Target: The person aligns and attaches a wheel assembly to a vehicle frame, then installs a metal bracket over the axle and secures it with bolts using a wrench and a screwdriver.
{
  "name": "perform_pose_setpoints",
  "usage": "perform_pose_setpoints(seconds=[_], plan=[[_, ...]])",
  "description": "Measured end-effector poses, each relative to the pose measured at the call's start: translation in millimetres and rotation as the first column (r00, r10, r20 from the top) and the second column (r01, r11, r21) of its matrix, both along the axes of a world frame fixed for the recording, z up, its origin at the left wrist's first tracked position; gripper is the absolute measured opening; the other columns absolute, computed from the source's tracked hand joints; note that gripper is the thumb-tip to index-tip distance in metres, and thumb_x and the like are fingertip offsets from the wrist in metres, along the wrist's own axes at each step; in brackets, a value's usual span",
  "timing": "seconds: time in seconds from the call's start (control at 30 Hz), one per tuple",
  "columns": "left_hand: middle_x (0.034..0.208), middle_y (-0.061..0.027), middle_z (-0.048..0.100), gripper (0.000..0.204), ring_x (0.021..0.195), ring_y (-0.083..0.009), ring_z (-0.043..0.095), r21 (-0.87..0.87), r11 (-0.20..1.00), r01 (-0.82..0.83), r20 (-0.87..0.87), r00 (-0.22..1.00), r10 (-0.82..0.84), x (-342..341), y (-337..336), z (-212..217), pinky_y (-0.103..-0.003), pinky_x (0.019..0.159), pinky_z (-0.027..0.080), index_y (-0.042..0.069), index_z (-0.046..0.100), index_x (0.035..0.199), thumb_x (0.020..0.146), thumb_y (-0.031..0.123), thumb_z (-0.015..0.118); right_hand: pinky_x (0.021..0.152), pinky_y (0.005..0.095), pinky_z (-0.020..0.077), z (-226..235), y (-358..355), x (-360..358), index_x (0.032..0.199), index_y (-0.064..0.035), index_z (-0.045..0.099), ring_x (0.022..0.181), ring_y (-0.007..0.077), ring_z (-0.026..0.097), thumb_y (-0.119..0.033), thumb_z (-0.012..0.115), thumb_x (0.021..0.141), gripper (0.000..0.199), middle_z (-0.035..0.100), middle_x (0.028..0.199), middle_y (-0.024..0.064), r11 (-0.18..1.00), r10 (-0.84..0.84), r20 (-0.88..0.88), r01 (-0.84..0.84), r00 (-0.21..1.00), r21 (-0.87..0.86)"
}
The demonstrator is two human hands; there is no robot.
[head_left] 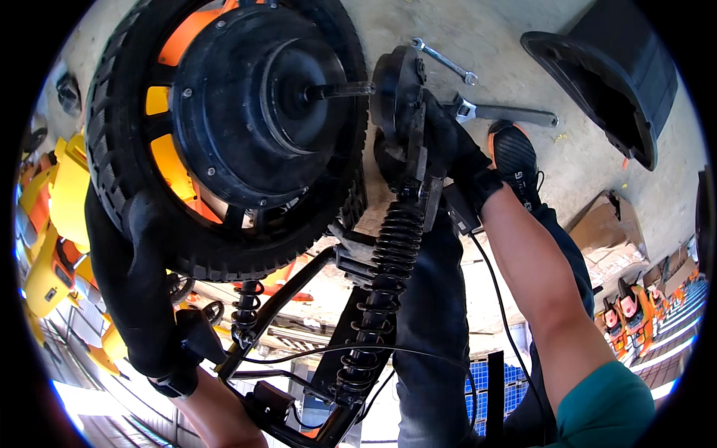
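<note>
A large black wheel (246,134) with a knobbly tyre and a round hub stands upright at the upper left. From the hub's middle a metal axle (340,91) points right. My left hand (138,254), in a black glove, is closed on the tyre's lower left edge, with some fingers hidden behind it. My right hand (441,142), also gloved, is wrapped round the lower end of a spring fork leg (399,246). A round black disc-shaped part (396,89) sits at that end, close to the axle tip but apart from it.
A small wrench (444,61) and an adjustable wrench (515,113) lie on the concrete floor beyond my right hand. A black plastic housing (605,82) is at the upper right. Cardboard (609,235) lies right. Yellow body parts (56,254) crowd the left. A black cable (497,280) hangs beside my right arm.
</note>
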State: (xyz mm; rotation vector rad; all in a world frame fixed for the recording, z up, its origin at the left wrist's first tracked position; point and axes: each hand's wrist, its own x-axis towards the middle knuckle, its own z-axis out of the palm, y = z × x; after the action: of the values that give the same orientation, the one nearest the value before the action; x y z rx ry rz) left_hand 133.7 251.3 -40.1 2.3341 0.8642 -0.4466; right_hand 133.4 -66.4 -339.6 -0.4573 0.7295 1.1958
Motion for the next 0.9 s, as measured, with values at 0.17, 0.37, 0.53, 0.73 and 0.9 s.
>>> perform_pose_setpoints(seconds=[0.17, 0.37, 0.53, 0.73, 0.9], plan=[[0.132, -0.0173, 0.058, 0.061, 0.116, -0.0274, 0.06, 0.025, 0.999, -0.031, 0.016, 0.999, 0.031, 2.5, -1.2, -0.6, -0.035, 0.1, 0.046, -0.001, 0.042, 0.143, 0.091, 0.021, 0.065, 0.089, 0.0401, 0.0547, 6.4, 1.5, 2.0, 0.133, -0.0114, 0.052, 0.103, 0.0206, 0.063, -0.047, 0.048, 0.101, 0.048, 0.063, 0.118, 0.0076, 0.998, 0.003, 0.093, 0.002, 0.996, -0.06], [0.13, -0.0175, 0.059, 0.062, 0.115, -0.0269, 0.06, 0.041, 0.999, -0.034, 0.01, 0.999, 0.034, 5.0, -4.8, 0.4, -0.034, 0.1, 0.046, -0.001, 0.042, 0.142, 0.09, 0.02, 0.067, 0.088, 0.039, 0.0546, -2.4, 0.9, -2.3, 0.131, -0.0107, 0.054, 0.1, 0.0215, 0.064, -0.044, 0.05, 0.101, 0.045, 0.065, 0.115, 0.0083, 0.996, -0.069, 0.04, 0.067, 0.997, 0.055], [0.129, -0.016, 0.06, 0.064, 0.115, -0.0259, 0.06, 0.092, 0.996, 0.015, 0.014, 1.0, -0.016, 9.5, -7.7, 1.4, -0.035, 0.1, 0.045, -0.002, 0.044, 0.141, 0.086, 0.017, 0.069, 0.089, 0.039, 0.0545, -0.3, 0.7, -1.5, 0.133, -0.0099, 0.053, 0.101, 0.0226, 0.064, -0.043, 0.05, 0.101, 0.046, 0.064, 0.119, 0.01, 0.995, 0.014, 0.042, -0.009, 0.999, -0.102], [0.132, -0.015, 0.059, 0.059, 0.119, -0.0247, 0.058, 0.025, 0.997, 0.076, 0.03, 0.997, -0.077, 8.5, -11.9, 4.9, -0.034, 0.102, 0.044, -0.001, 0.042, 0.143, 0.092, 0.018, 0.065, 0.092, 0.0409, 0.0534, 0.8, -1.6, -5.3, 0.14, -0.0087, 0.044, 0.106, 0.0233, 0.062, -0.045, 0.05, 0.101, 0.053, 0.059, 0.126, 0.0102, 0.965, 0.224, 0.421, -0.138, 0.879, -0.224], [0.131, -0.0146, 0.058, 0.065, 0.119, -0.0242, 0.059, -0.01, 0.998, 0.062, 0.112, 0.992, -0.061, 4.5, -15.1, 4.3, -0.035, 0.1, 0.046, 0.0, 0.041, 0.143, 0.086, 0.011, 0.071, 0.095, 0.0399, 0.0518, -18.8, -12.8, -15.3, 0.14, -0.0078, 0.044, 0.111, 0.0232, 0.06, -0.041, 0.045, 0.104, 0.05, 0.059, 0.127, 0.0098, 0.981, 0.124, 0.454, -0.041, 0.882, -0.187]])
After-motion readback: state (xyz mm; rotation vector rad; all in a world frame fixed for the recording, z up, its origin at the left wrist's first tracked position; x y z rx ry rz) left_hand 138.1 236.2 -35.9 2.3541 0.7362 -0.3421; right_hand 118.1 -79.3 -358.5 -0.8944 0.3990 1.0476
